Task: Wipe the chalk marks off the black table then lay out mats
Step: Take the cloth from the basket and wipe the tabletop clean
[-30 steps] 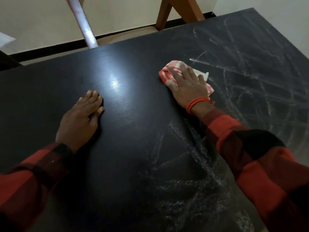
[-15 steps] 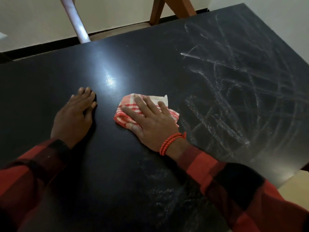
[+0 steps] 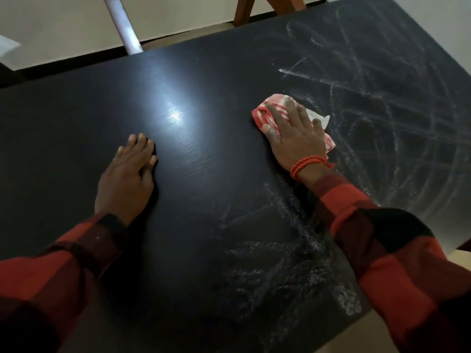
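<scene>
Left hand (image 3: pixel 127 174) lies flat, palm down on the black table (image 3: pixel 204 200), fingers straight and close together, holding nothing; grip relaxed and wide. Red-and-black checked sleeve (image 3: pixel 63 263) covers the left forearm. Bright glare spot (image 3: pixel 174 115) on the tabletop just beyond the left fingertips; the surface around it looks clean.

Centre-right: right hand (image 3: pixel 293 133) presses down on a red-and-white checked cloth (image 3: pixel 265 113), fingers spread and straight over it, not curled round it. Cloth is bunched under the palm, with a white corner showing past the fingers on the right side. Orange corded bracelet (image 3: pixel 307 165) on the right wrist.

Chalk marks (image 3: pixel 382 110): dense pale scribbles over the right part of the table, starting just beside the cloth; fainter smeared marks near the right forearm at the near edge.

Beyond the far edge: a pale pole (image 3: pixel 125 29) at left, wooden legs (image 3: pixel 244 8) at right.
</scene>
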